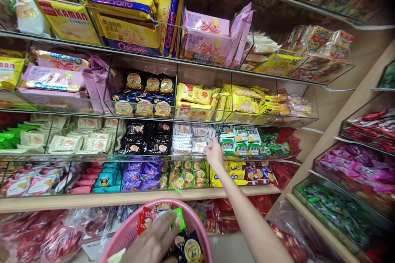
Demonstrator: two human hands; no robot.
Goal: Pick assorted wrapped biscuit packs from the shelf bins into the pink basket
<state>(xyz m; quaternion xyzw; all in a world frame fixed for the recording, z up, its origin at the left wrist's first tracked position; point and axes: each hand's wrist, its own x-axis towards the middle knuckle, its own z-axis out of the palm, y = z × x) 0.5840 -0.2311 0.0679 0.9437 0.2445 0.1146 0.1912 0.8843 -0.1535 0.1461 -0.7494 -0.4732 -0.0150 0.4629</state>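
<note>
My right hand (214,152) reaches into a clear shelf compartment. Its fingers are curled together against the stacked white snack packets (199,131), beside the green-and-white packets (239,136). What the fingertips grip, if anything, is hidden. Low in the view, my left hand (154,238) is over a pink plastic basket (115,238), its fingers stretched out and smeared by motion. Inside the basket lie a red packet (143,220), a bright green packet (179,218) and a dark round-label biscuit packet (193,248). The left hand covers part of the contents.
Tiered clear bins hold black wafer packets (145,137), purple packets (142,175), yellow packets (194,100) and large yellow biscuit packs (128,28). A wooden ledge (92,201) runs below them. More bins with pink-wrapped sweets (354,166) stand on the right. Bagged red goods (58,234) sit underneath.
</note>
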